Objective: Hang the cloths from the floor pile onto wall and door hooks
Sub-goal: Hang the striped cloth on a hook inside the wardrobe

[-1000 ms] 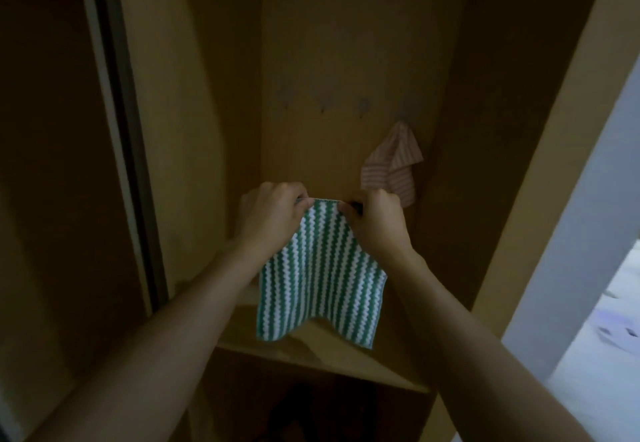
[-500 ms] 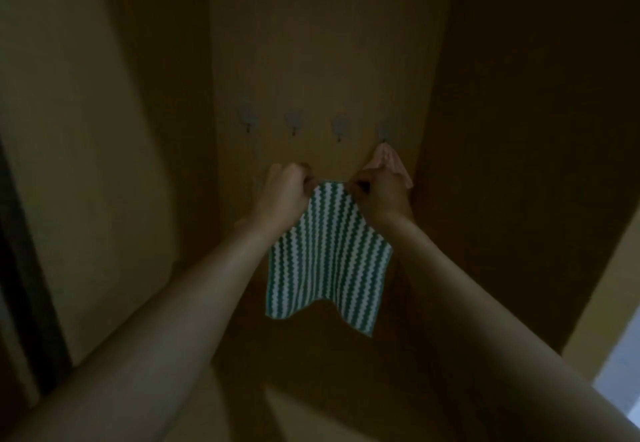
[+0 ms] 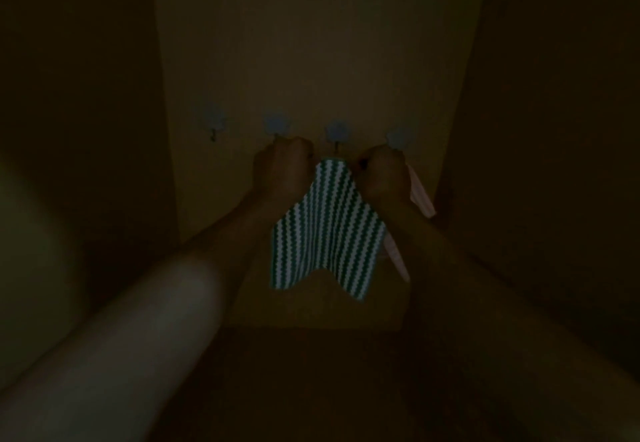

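The view is very dim. A green and white zigzag-striped cloth [image 3: 329, 227] hangs between my hands in front of a wooden back panel. My left hand [image 3: 282, 168] pinches its top left edge and my right hand [image 3: 382, 173] pinches its top right edge. The cloth's top edge sits just under the third adhesive hook [image 3: 336, 133] in a row of several hooks. A pink striped cloth [image 3: 420, 196] hangs from the rightmost hook [image 3: 398, 137], mostly hidden behind my right hand and forearm.
Two more hooks [image 3: 212, 123] [image 3: 275, 126] sit to the left on the back panel [image 3: 311, 43]. Dark side walls [image 3: 86, 112] close in on both sides. A shelf surface [image 3: 311, 355] lies below the cloth.
Both hands have lifted the green cloth up to the row of hooks. The camera has come closer and the scene has darkened.
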The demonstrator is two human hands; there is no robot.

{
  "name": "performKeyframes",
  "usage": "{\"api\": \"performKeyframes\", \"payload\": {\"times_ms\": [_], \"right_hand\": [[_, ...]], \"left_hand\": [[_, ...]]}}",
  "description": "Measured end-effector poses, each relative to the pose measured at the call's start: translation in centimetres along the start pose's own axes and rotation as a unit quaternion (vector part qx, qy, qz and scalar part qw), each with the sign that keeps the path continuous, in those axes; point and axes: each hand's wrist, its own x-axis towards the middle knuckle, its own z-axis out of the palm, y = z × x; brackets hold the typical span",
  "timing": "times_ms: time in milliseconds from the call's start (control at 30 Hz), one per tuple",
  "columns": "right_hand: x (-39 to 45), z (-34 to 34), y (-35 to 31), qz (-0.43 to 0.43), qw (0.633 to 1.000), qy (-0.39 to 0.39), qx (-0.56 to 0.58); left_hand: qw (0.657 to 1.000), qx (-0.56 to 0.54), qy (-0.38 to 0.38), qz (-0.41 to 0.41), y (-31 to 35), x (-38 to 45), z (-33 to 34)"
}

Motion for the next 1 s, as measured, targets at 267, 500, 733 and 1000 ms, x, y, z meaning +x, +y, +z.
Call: {"api": "performKeyframes", "payload": {"times_ms": [267, 500, 733, 1000], "right_hand": [[5.6, 1.7, 0.4, 0.029, 0.996, 0.041, -0.071], [5.4, 3.5, 1.6, 0.031, 0.993, 0.013, -0.109], [1.7, 3.5, 2.4, 0.047, 0.992, -0.046, -0.103], [-6.8, 2.4, 1.2, 0.077, 0.994, -0.036, -0.066]], "left_hand": [[0.999, 0.024, 0.045, -0.009, 0.0, 6.1, 3.4], [0.999, 0.021, 0.007, -0.034, -0.8, 6.5, 5.9], [0.998, 0.010, -0.050, -0.043, 0.1, 2.8, 5.9], [0.998, 0.027, -0.057, -0.032, -0.4, -4.8, 1.5]]}}
